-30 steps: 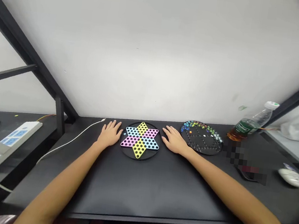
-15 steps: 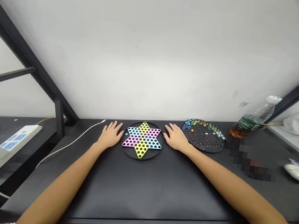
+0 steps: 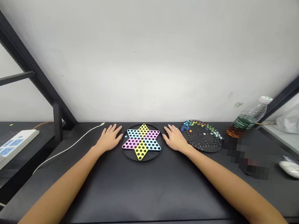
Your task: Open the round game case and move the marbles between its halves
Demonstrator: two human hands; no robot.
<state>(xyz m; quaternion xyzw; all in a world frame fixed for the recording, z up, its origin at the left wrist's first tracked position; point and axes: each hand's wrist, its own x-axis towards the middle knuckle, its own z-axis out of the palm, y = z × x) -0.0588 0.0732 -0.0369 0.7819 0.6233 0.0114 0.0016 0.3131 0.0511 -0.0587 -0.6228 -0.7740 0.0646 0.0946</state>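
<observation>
Very little has changed over the last second. The left hand [image 3: 109,139] lies flat on the table [image 3: 141,191], fingers spread and holding nothing, just beside the left edge of the round star board [image 3: 142,142]. The right hand [image 3: 175,139] mirrors it at the board's right edge, also spread, palm down and empty. Both sat in these same spots a moment ago; only the view has drifted a touch, so the board looks to have shifted in the frame while it stays put between the hands. Nothing has been lifted or slid.

The board sits at the centre of the frame, near the wall, its yellow, pink and blue points full of empty holes. Right of the right hand is a black round tray [image 3: 203,142] with coloured marbles [image 3: 200,125] crowded along its far rim. Further right stands a bottle [image 3: 244,119] of amber drink, tilted in this view; its green label carries white lettering too small to read. A white cable [image 3: 70,145] runs off left of the left hand, and a power strip [image 3: 10,143] at the lower left shows no legible marking.
</observation>
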